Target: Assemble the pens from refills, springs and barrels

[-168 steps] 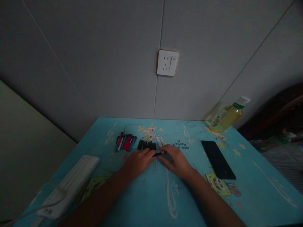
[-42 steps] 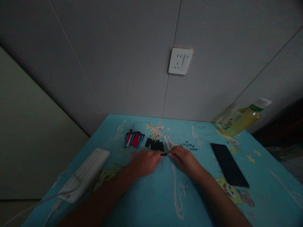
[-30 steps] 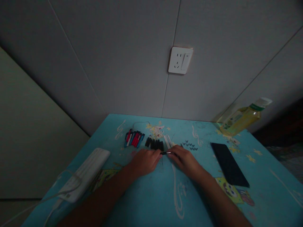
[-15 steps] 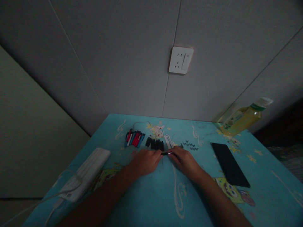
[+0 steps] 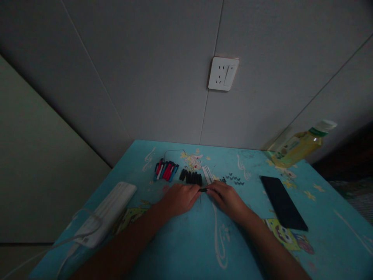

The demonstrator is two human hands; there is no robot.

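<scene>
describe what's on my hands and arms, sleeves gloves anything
Both the left hand and the right hand are ungloved. The forearms are bare where they show, without visible sleeves, watch or bracelet. Too dim to tell about rings.

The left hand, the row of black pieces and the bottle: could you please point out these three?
Left hand (image 5: 180, 198): head view, middle of the hand.
Row of black pieces (image 5: 192, 178): head view, a middle piece.
Bottle (image 5: 301, 147): head view, its yellow body.
</scene>
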